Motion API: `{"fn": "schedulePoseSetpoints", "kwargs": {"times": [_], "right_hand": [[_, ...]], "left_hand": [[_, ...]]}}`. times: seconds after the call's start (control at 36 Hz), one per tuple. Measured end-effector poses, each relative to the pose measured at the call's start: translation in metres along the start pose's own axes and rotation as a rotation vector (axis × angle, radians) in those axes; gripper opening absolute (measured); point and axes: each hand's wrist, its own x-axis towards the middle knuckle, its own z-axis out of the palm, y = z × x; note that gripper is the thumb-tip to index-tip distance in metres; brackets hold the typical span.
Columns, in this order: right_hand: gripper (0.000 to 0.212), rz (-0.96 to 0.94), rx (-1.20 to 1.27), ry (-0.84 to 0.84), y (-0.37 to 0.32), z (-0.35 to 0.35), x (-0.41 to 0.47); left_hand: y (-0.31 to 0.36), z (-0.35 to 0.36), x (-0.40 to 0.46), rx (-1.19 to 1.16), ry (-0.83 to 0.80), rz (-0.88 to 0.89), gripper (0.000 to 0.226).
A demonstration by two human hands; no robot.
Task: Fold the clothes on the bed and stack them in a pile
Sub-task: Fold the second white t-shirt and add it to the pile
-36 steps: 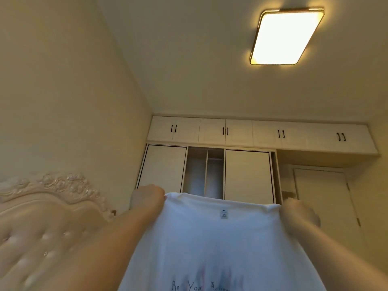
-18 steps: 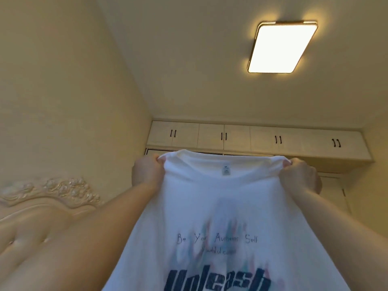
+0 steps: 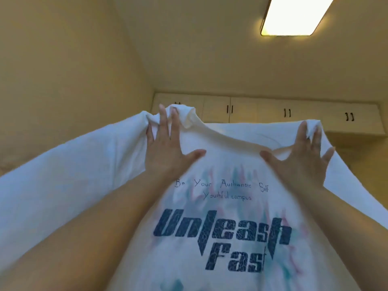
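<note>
A white T-shirt (image 3: 228, 169) with a dark blue "Unleash Fast" print is raised in front of me, print side toward the camera, and fills the lower half of the view. My left hand (image 3: 165, 148) lies against its left shoulder with straight, spread fingers, and fabric bunches at the fingertips. At the right shoulder my right hand (image 3: 304, 156) is spread the same way, with cloth showing between two fingers. The collar stretches between the two thumbs. The left sleeve (image 3: 63, 169) trails out to the left. The bed is out of view.
A row of high cupboards (image 3: 258, 111) with black handles runs along the far wall behind the shirt. A rectangular ceiling light (image 3: 294, 15) glows at the upper right. A plain wall (image 3: 63, 70) closes off the left side.
Both hands went from fists gripping the shirt's shoulders to flat, spread fingers. The shirt rose and came closer. The view tilted upward, hiding the headboard and lower wardrobe.
</note>
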Motion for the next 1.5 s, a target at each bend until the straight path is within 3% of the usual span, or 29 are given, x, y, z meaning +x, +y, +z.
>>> {"fn": "schedulePoseSetpoints", "kwargs": {"times": [0.11,0.22,0.31,0.36,0.47,0.53,0.58,0.67,0.72,0.75,0.83,1.03,1.22,1.5], "right_hand": [[0.115,0.075,-0.003,-0.07,0.035,0.054,-0.071],[0.116,0.092,0.026,-0.064,0.079,0.113,-0.136],[0.117,0.099,0.024,-0.066,0.105,0.178,-0.146],[0.118,0.107,-0.023,-0.127,0.115,0.238,-0.136],[0.109,0.028,-0.241,-0.592,0.147,0.378,-0.145],[0.105,0.123,-0.265,-0.831,0.168,0.449,-0.176],[0.093,0.245,-0.215,-1.036,0.176,0.511,-0.218],[0.075,0.205,-0.18,-1.422,0.191,0.576,-0.31],[0.075,0.136,-0.237,-1.57,0.214,0.593,-0.376],[0.075,0.132,-0.257,-1.551,0.23,0.6,-0.402],[0.066,0.14,-0.252,-1.391,0.253,0.611,-0.428],[0.057,0.102,-0.241,-1.418,0.249,0.582,-0.44],[0.059,0.076,-0.219,-1.382,0.23,0.473,-0.458],[0.058,0.134,-0.243,-1.472,0.211,0.305,-0.48]], "left_hand": [[-0.011,0.06,-0.088,0.039,-0.137,-0.03,0.117],[-0.023,0.118,-0.162,-0.031,-0.139,-0.001,0.124],[-0.036,0.188,-0.177,-0.009,-0.128,-0.004,0.127],[-0.044,0.25,-0.171,0.042,-0.211,0.0,0.13],[-0.075,0.391,-0.187,0.305,-0.67,0.093,0.136],[-0.081,0.461,-0.229,0.348,-0.907,0.072,0.126],[-0.076,0.515,-0.287,0.206,-1.127,-0.135,0.107],[-0.064,0.568,-0.39,0.036,-1.47,-0.358,0.084],[-0.067,0.581,-0.456,0.08,-1.567,-0.27,0.08],[-0.073,0.585,-0.482,0.097,-1.535,-0.213,0.078],[-0.088,0.595,-0.511,0.091,-1.39,-0.146,0.073],[-0.082,0.568,-0.52,0.02,-1.433,-0.17,0.068],[-0.061,0.471,-0.529,-0.079,-1.399,-0.199,0.068],[-0.025,0.309,-0.545,-0.026,-1.531,-0.134,0.063]]}}
